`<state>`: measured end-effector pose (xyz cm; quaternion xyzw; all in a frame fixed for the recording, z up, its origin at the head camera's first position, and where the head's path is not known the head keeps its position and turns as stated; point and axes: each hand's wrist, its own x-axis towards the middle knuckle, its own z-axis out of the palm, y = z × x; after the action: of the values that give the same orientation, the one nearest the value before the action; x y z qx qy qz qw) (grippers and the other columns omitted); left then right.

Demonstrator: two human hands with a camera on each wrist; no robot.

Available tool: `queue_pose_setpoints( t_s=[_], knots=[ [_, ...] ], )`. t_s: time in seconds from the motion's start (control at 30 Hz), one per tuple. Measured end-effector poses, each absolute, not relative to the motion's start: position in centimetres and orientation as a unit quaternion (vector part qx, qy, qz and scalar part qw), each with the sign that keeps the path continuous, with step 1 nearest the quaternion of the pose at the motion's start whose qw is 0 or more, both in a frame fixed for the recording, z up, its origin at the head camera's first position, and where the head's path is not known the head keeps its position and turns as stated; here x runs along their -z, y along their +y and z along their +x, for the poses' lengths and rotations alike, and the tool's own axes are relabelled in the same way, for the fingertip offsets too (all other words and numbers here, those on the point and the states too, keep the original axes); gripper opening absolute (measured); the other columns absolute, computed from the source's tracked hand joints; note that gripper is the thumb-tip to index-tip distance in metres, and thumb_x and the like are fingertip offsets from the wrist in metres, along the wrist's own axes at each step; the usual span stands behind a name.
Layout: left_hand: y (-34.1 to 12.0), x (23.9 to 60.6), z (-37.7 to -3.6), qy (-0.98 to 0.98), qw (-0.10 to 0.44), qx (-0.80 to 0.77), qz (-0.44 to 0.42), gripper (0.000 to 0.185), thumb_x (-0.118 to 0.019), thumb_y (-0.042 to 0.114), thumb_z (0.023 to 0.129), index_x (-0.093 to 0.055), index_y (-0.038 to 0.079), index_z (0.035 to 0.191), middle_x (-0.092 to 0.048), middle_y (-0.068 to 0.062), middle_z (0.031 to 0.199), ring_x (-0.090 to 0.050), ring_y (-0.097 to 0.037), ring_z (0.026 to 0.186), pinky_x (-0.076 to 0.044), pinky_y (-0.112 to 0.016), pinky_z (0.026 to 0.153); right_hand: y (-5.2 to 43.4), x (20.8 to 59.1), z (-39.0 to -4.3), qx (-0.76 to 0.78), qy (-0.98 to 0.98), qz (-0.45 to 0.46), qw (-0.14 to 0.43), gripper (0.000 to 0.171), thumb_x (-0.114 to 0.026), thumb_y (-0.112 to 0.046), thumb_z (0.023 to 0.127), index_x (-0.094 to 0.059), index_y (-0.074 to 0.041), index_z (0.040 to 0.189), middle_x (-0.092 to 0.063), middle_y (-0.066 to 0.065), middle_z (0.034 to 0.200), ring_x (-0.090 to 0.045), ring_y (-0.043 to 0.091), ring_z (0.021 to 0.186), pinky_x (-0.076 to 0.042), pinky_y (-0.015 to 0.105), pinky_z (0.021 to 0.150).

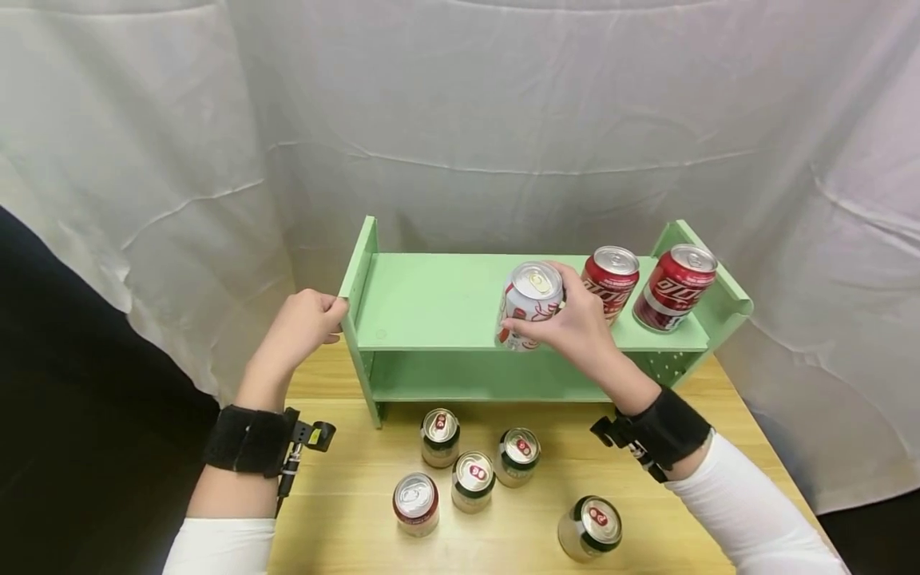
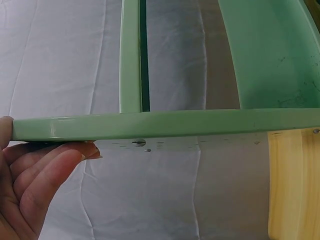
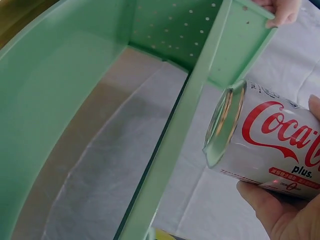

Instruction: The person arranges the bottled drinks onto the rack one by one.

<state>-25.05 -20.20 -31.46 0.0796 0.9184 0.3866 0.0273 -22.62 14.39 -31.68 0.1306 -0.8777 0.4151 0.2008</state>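
Note:
A light green two-tier shelf [image 1: 438, 299] stands on a wooden table [image 1: 345, 495]. My right hand [image 1: 575, 319] grips a white Coca-Cola can [image 1: 528, 305] at the front edge of the top tier; the right wrist view shows the can [image 3: 272, 142] beside the shelf board [image 3: 170, 150], held from below. Two red cans [image 1: 609, 279] [image 1: 674, 287] stand on the top tier to its right. My left hand [image 1: 305, 319] holds the shelf's left side panel [image 2: 165, 125], fingers [image 2: 45, 172] under its edge.
Several cans stand on the table in front of the shelf, among them a red one [image 1: 415, 503] and a green-banded one [image 1: 589, 527]. A white cloth backdrop [image 1: 460, 120] hangs behind. The lower tier [image 1: 474, 379] holds nothing visible.

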Motion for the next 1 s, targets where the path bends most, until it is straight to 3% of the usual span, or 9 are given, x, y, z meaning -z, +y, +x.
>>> queue_pose_setpoints(
  t_s=[0.33, 0.63, 1.0],
  knots=[
    [-20.2, 31.6, -24.7, 0.919, 0.034, -0.385, 0.071, 0.035, -0.036, 0.017, 0.091, -0.03, 0.012, 0.056, -0.026, 0.002, 0.052, -0.07, -0.033, 0.083, -0.058, -0.044, 0.079, 14.1, 32.7, -24.4, -0.421, -0.885, 0.115, 0.161, 0.082, -0.087, -0.027, 0.064, -0.044, -0.003, 0.13, -0.064, 0.016, 0.106, -0.063, 0.028, 0.091, -0.054, 0.039, 0.07],
    [-19.9, 31.8, -25.4, 0.918, 0.038, -0.387, 0.074, 0.036, -0.036, 0.019, 0.092, -0.03, 0.012, 0.057, -0.021, 0.004, 0.051, -0.068, -0.023, 0.065, -0.06, -0.039, 0.075, 14.5, 32.8, -24.8, -0.415, -0.893, 0.085, 0.15, 0.081, -0.085, -0.03, 0.066, -0.043, -0.004, 0.131, -0.063, 0.017, 0.108, -0.063, 0.029, 0.093, -0.053, 0.037, 0.069],
    [-20.2, 31.4, -25.5, 0.917, 0.033, -0.391, 0.073, 0.036, -0.036, 0.019, 0.091, -0.03, 0.012, 0.056, -0.021, 0.004, 0.051, -0.071, -0.027, 0.074, -0.06, -0.039, 0.075, 14.0, 32.8, -26.0, -0.42, -0.893, 0.087, 0.135, 0.089, -0.081, -0.03, 0.072, -0.029, -0.006, 0.14, -0.057, 0.019, 0.117, -0.059, 0.031, 0.103, -0.054, 0.043, 0.08]
  ],
)
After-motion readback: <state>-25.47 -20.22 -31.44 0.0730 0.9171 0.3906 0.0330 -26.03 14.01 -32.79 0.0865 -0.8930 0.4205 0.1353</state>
